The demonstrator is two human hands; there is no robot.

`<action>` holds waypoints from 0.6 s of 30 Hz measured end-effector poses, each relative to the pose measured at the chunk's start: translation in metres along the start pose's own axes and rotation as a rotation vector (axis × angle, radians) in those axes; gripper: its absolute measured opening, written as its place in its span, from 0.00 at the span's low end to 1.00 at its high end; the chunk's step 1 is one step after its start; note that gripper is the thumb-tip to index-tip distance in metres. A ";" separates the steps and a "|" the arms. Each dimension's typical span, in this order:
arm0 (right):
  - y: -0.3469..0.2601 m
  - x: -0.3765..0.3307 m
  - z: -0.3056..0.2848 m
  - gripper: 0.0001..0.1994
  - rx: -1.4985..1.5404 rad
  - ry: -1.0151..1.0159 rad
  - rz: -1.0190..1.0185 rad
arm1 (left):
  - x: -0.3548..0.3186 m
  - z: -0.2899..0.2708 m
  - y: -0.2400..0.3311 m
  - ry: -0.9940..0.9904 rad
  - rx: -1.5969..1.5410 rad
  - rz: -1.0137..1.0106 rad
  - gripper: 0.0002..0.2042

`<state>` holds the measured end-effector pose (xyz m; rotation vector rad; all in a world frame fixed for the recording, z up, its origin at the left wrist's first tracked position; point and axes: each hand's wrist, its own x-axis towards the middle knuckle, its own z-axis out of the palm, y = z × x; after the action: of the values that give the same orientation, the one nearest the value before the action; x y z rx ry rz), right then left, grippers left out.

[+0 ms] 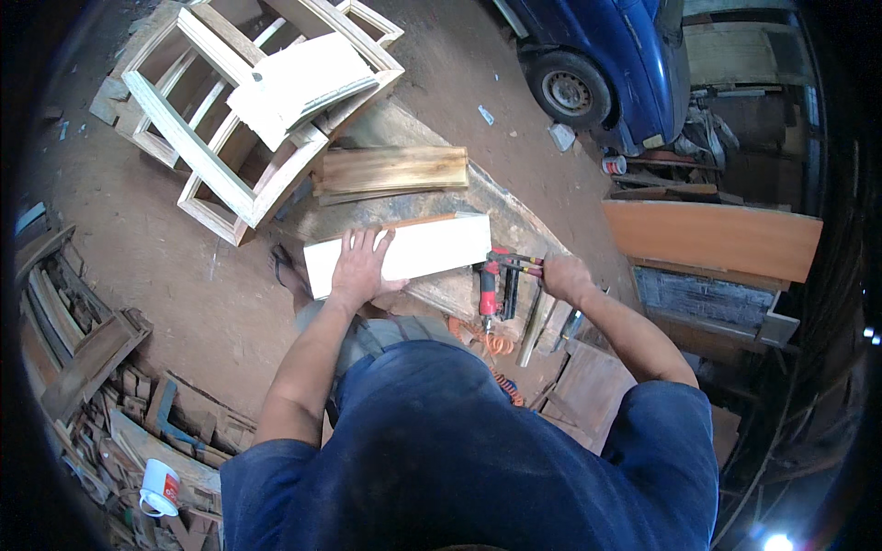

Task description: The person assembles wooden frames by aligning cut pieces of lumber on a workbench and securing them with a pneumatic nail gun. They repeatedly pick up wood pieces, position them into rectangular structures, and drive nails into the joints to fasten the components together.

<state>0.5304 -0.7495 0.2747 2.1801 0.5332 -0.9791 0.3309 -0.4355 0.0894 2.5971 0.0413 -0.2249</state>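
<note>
My left hand (359,265) lies flat, fingers spread, on a pale wooden board (432,248) that rests on a worn workbench (514,225). My right hand (562,275) is closed around a tool with red handles (519,264) at the board's right end. Just below that tool lies a red power tool (489,292) with an orange coiled cable (496,344). A darker moulded plank (393,170) lies on the bench beyond the board.
Unfinished pale wooden frames (248,101) are stacked on the dirt floor at upper left. Scrap wood (92,367) and a white cup (159,487) lie at lower left. A blue car (606,64) is parked at the top right, an orange panel (712,239) to the right.
</note>
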 end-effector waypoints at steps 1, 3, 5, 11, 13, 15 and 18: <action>0.001 0.000 0.004 0.17 -0.053 0.008 -0.026 | 0.001 -0.001 0.001 0.011 0.000 0.004 0.52; 0.004 0.000 0.017 0.18 -0.158 0.023 -0.074 | -0.001 -0.001 0.003 0.031 0.002 0.014 0.53; -0.001 -0.010 0.019 0.17 -0.117 0.047 -0.042 | -0.002 0.002 0.002 0.062 -0.016 0.006 0.53; 0.023 -0.029 0.109 0.16 0.286 0.060 -0.067 | -0.002 -0.004 0.009 0.009 -0.014 -0.032 0.52; 0.026 -0.033 0.131 0.18 0.587 0.055 -0.170 | -0.001 -0.005 0.009 0.047 -0.023 -0.019 0.52; 0.018 -0.041 0.132 0.18 0.986 -0.236 -0.008 | -0.002 -0.002 0.008 0.119 -0.026 0.005 0.52; 0.008 -0.045 0.152 0.18 1.356 -0.293 0.036 | 0.001 0.002 0.009 0.101 -0.060 0.004 0.52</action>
<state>0.4325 -0.8685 0.2386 2.9917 -0.5075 -1.9413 0.3324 -0.4442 0.0920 2.5470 0.0785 -0.0891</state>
